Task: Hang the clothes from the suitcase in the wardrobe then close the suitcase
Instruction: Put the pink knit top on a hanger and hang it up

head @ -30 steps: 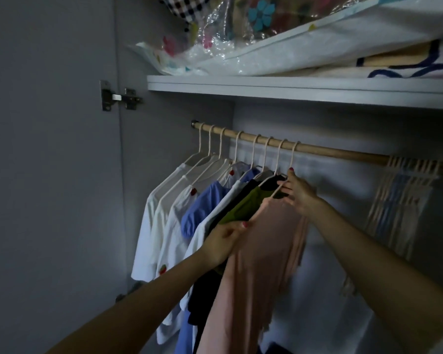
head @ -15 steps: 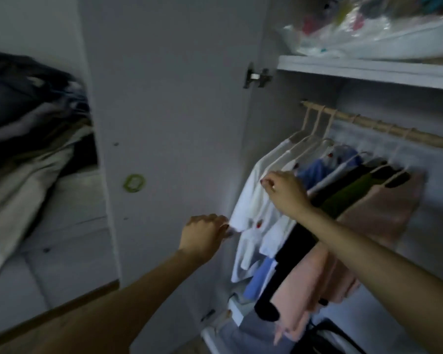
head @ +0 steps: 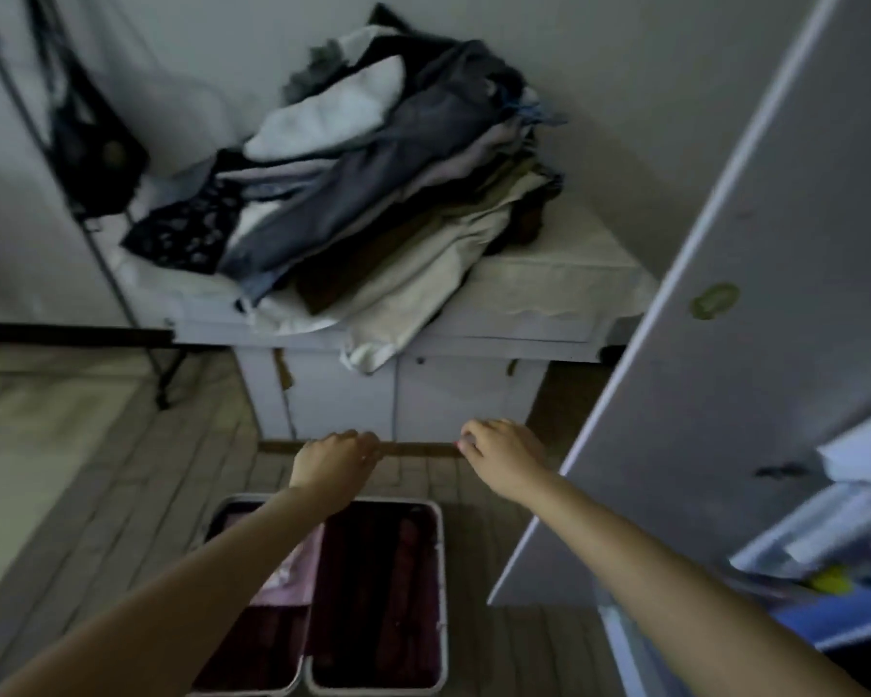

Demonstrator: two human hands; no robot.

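Here, hands: left hand point(head: 334, 462) and right hand point(head: 504, 452) loosely curled, empty.
Suitcase point(head: 441, 586): open on bare floor beside wardrobe door point(head: 725, 344).
Change: hands have left hanging clothes.

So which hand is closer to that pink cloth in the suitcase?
Left. The left hand hangs just above the pink cloth; the right hand is off to the right, nearer the wardrobe door.

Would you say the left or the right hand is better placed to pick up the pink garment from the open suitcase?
Probably the left. The left hand is empty and its forearm passes directly above the pink garment in the suitcase's left half. The right hand, also empty, is out toward the wardrobe door.
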